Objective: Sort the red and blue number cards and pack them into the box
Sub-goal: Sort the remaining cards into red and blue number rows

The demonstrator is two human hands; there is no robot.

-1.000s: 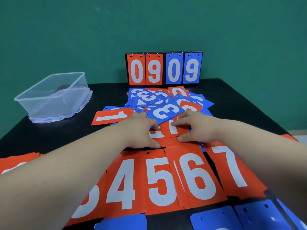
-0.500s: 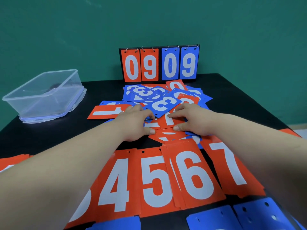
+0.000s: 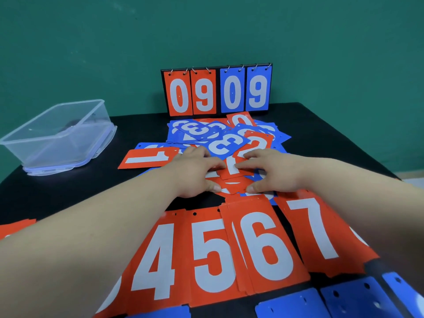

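The left hand [image 3: 195, 174] and right hand [image 3: 274, 173] are pinching, each grip curled, the small stack of red plastic number cards [image 3: 234, 168] between them on the black table [image 3: 68, 198].

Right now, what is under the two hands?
A small heap of red cards lies under the left hand and right hand, with blue cards poking out beneath. Their numbers are mostly covered.

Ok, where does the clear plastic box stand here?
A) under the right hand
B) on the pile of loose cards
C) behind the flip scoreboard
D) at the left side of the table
D: the clear plastic box stands on the table at its left side, apart from the flip scoreboard.
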